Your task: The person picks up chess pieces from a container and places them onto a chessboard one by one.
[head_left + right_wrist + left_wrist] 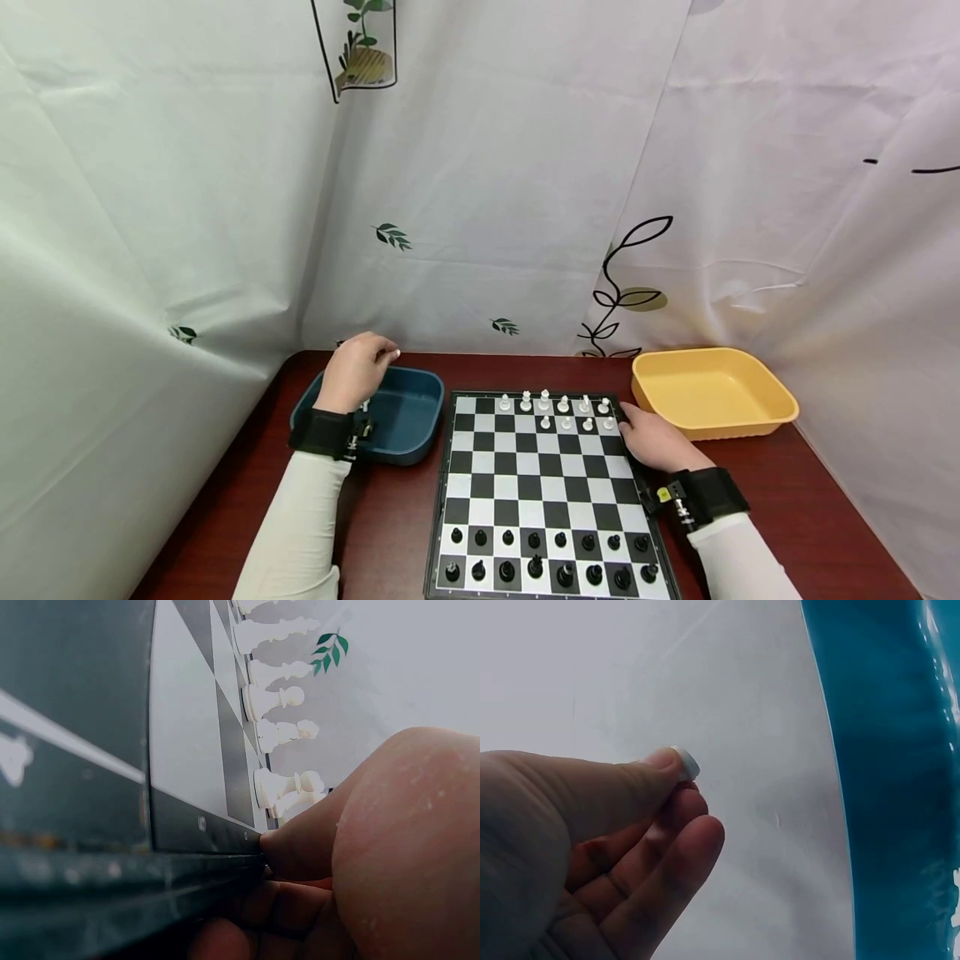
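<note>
Nearest to us at the bottom of the head view, two white sleeves (292,533) reach up across the dark red table (382,517), a black band (716,497) round each wrist. And what a sight between them: the chessboard (529,488), its near side lined with two full rows of black pieces (535,568), eight in front and eight behind! At the far side we count ten white pieces (544,402), six along the back row and four in the row before it, all gathered toward the right. Over to the left hand (355,372), raised above the left part of the blue tray (405,427), and the wrist view tells us plenty: thumb and fingertips pinch a small pale object (689,763), mostly hidden, so we can't tell its full shape. Across on the other flank, the right hand (660,440) has the board by its right edge, close to the far corner, thumb on top of the frame and fingers curled below it, with white pieces just beside the thumb. Just beyond that hand we find the yellow tray (712,383), and behind it all hangs a pale cloth (480,167) printed with leaves.
</note>
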Tool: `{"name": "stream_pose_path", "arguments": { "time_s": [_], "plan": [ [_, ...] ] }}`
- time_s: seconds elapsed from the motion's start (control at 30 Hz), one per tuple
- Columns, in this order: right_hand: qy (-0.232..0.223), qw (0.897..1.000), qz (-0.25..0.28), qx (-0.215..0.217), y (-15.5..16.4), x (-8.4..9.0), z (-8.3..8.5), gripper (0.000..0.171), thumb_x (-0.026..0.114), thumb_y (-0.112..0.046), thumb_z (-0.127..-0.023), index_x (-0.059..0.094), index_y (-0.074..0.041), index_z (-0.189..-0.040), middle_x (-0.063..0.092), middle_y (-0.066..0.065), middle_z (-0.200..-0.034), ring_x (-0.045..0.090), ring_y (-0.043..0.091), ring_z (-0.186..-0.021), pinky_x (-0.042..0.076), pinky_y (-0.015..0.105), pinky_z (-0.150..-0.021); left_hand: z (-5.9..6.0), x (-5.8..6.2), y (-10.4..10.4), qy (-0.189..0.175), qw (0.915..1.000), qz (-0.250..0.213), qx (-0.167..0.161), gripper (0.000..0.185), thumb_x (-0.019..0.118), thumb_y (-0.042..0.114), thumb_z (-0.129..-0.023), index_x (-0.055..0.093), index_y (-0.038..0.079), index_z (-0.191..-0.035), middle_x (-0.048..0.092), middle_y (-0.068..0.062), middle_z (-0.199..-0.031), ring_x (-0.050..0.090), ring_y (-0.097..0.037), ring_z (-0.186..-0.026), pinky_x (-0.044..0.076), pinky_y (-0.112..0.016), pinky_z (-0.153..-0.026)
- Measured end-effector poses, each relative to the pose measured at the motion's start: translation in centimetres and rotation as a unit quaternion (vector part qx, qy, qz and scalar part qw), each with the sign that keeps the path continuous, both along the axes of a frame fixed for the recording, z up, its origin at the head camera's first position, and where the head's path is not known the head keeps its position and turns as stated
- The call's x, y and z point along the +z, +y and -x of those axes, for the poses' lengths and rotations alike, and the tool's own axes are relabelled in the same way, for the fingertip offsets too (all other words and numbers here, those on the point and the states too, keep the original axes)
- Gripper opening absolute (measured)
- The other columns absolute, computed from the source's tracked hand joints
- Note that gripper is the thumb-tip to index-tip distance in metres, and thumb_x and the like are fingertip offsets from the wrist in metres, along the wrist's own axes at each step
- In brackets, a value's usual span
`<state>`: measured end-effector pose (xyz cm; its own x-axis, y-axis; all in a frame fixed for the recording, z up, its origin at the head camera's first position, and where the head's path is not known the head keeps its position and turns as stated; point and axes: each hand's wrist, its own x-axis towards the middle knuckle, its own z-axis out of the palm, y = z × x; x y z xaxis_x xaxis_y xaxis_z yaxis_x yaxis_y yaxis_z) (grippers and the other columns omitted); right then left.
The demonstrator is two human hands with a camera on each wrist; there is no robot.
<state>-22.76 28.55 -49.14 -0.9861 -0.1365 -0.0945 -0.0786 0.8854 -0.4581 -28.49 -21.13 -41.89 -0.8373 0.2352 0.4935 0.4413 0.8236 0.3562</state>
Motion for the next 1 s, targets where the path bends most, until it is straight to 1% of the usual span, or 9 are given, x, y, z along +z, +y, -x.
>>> {"name": "stream_pose_path", "arguments": {
  "time_s": [0.1, 0.2, 0.3, 0.37, 0.57, 0.7, 0.83, 1.0],
  "plan": [
    [0.002, 1.0, 0.001, 0.001, 0.0, 0.0, 0.0, 0.054, 0.047, -0.013, -0.114, 0.044, 0.018, -0.157, 0.056, 0.039, -0.152, 0.058, 0.052, -0.14, 0.044, 0.069, -0.116, -0.2, 0.2, 0.6, 0.007, 0.9999, 0.008, 0.001, 0.01, 0.082, 0.011, -0.103, 0.085, 0.004, -0.109, 0.077, -0.013, -0.102, 0.072, -0.031, -0.09, 0.06, -0.048, -0.078],
    [0.001, 1.0, -0.001, -0.001, 0.0, 0.0, 0.0, 0.054, 0.047, -0.013, -0.114, 0.044, 0.019, -0.157, 0.056, 0.04, -0.153, 0.058, 0.052, -0.14, 0.044, 0.069, -0.116, -0.4, 0.3, 1.2, 0.018, 0.9995, 0.026, 0.005, 0.01, 0.083, 0.015, -0.103, 0.086, 0.008, -0.108, 0.077, -0.01, -0.102, 0.073, -0.028, -0.089, 0.061, -0.046, -0.074],
    [0.0, 1.0, -0.001, -0.002, 0.0, -0.1, 0.0, 0.054, 0.048, -0.013, -0.114, 0.044, 0.019, -0.158, 0.056, 0.039, -0.153, 0.059, 0.052, -0.14, 0.044, 0.069, -0.116, -0.5, 0.4, 1.8, 0.031, 0.9985, 0.044, 0.007, 0.011, 0.083, 0.019, -0.103, 0.086, 0.011, -0.108, 0.078, -0.007, -0.103, 0.074, -0.025, -0.09, 0.061, -0.044, -0.07],
    [0.0, 1.0, -0.002, -0.002, 0.1, -0.1, 0.0, 0.054, 0.048, -0.013, -0.114, 0.043, 0.019, -0.158, 0.056, 0.039, -0.153, 0.059, 0.052, -0.14, 0.044, 0.069, -0.116, -0.6, 0.5, 2.2, 0.04, 0.998, 0.05, 0.005, 0.01, 0.083, 0.02, -0.103, 0.086, 0.011, -0.108, 0.078, -0.006, -0.102, 0.073, -0.025, -0.091, 0.062, -0.043, -0.07],
    [-0.001, 1.0, -0.001, -0.005, 0.0, -0.2, 0.0, 0.054, 0.048, -0.013, -0.114, 0.044, 0.018, -0.158, 0.056, 0.039, -0.153, 0.059, 0.052, -0.14, 0.045, 0.069, -0.116, -0.8, 0.4, 3.5, 0.064, 0.9958, 0.065, -0.012, 0.011, 0.084, 0.019, -0.102, 0.087, 0.011, -0.109, 0.078, -0.005, -0.101, 0.073, -0.024, -0.095, 0.063, -0.041, -0.074],
    [-0.003, 1.0, -0.002, -0.006, -0.1, -0.1, 0.1, 0.054, 0.048, -0.013, -0.114, 0.044, 0.018, -0.158, 0.056, 0.039, -0.153, 0.059, 0.051, -0.139, 0.045, 0.069, -0.116, -1.1, 0.4, 4.5, 0.077, 0.9936, 0.077, -0.029, 0.012, 0.085, 0.019, -0.102, 0.088, 0.011, -0.11, 0.079, -0.004, -0.101, 0.073, -0.023, -0.095, 0.064, -0.04, -0.074],
    [-0.003, 1.0, -0.002, -0.004, -0.1, 0.0, 0.0, 0.054, 0.048, -0.013, -0.114, 0.044, 0.018, -0.158, 0.056, 0.039, -0.153, 0.058, 0.052, -0.14, 0.044, 0.069, -0.116, -1.6, 0.5, 5.5, 0.08, 0.9927, 0.081, -0.039, 0.01, 0.085, 0.02, -0.101, 0.087, 0.013, -0.108, 0.079, -0.002, -0.099, 0.074, -0.021, -0.093, 0.063, -0.039, -0.073],
    [0.001, 1.0, -0.001, -0.001, 0.0, 0.1, -0.1, 0.054, 0.048, -0.013, -0.114, 0.044, 0.018, -0.158, 0.056, 0.039, -0.153, 0.058, 0.052, -0.14, 0.044, 0.069, -0.116, -1.9, 0.5, 6.6, 0.082, 0.9917, 0.086, -0.047, 0.007, 0.087, 0.021, -0.1, 0.084, 0.016, -0.104, 0.079, 0.0, -0.096, 0.073, -0.019, -0.088, 0.061, -0.037, -0.071]
  ]
}}
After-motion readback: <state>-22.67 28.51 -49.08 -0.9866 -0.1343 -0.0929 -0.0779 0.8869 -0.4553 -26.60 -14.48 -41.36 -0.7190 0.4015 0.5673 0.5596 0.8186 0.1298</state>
